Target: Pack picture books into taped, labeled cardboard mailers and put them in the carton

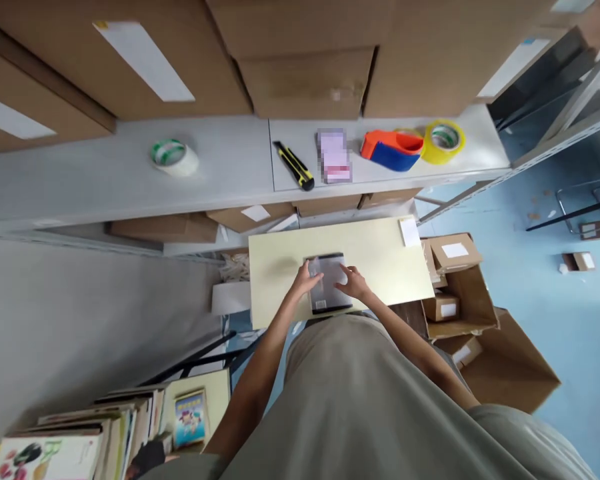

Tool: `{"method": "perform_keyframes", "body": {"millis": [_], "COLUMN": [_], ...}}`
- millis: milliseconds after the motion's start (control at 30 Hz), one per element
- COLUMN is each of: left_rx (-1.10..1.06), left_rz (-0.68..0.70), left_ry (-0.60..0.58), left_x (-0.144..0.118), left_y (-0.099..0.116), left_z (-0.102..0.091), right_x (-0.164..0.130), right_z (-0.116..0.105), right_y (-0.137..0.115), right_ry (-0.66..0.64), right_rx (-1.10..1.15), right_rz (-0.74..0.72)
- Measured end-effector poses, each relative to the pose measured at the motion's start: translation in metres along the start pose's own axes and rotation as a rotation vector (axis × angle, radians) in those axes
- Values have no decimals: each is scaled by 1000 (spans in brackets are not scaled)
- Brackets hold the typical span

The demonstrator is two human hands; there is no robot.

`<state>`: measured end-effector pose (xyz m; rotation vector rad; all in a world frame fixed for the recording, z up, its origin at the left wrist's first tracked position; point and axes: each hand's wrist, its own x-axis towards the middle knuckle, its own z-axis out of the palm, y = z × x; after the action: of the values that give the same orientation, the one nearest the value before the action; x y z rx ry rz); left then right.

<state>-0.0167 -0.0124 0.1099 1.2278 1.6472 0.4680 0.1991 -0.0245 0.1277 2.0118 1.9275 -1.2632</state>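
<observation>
A flat grey book (329, 293) with black bands along its top and bottom edges and a small white label lies on the pale yellow tabletop (380, 260). Something clear, like plastic film, shines near its upper left corner. At the book's left edge is my left hand (306, 280), thumb reaching over the cover and apart from the fingers. My right hand (354, 285) rests at the right side of the cover, its fingers spread apart. Neither hand is visibly gripping anything.
On the grey shelf (220, 160) are a white tape roll (177, 160), a cutter knife (294, 165), a blurred phone (335, 157), an orange-blue tape dispenser (393, 150) and a yellow tape roll (444, 142). Open cartons (505, 360) stand right; stacked books (115, 433) lie lower left.
</observation>
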Motion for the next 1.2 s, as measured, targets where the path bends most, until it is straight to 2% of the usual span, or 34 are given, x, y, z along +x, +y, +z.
{"method": "perform_keyframes", "body": {"millis": [100,200,267,333,400,467,533,600,700,800,900,1000,1067,1200], "left_rx": [-109,-145,-125,-115,-81,-45,-38,-52,-75,-103,-77,62,126,212], "left_rz": [178,454,541,559,573,606,631,622,576,502,336,115,14,6], "left_ry": [130,310,431,540,627,685,705,692,651,594,514,373,248,48], "left_x": [14,29,39,47,53,54,50,45,38,36,33,23,10,-15], "left_y": [50,108,145,175,197,207,208,201,175,134,79,16,-23,-82], "left_z": [-30,-70,-95,-116,-130,-135,-134,-130,-122,-110,-86,-48,-19,30], "right_x": [6,17,29,43,59,75,89,100,112,117,112,94,75,31], "right_z": [-48,-105,-141,-169,-187,-194,-195,-192,-185,-177,-164,-141,-121,-73], "right_y": [-46,-108,-150,-188,-217,-235,-243,-246,-246,-245,-233,-206,-180,-119], "right_ry": [124,318,432,495,507,482,448,433,452,485,502,521,525,469], "right_rx": [-7,5,-3,-20,-51,-99,-150,-180,-173,-179,-256,-308,-299,-251], "right_rz": [-205,-486,-612,-663,-653,-612,-571,-546,-544,-550,-541,-580,-625,-633]}}
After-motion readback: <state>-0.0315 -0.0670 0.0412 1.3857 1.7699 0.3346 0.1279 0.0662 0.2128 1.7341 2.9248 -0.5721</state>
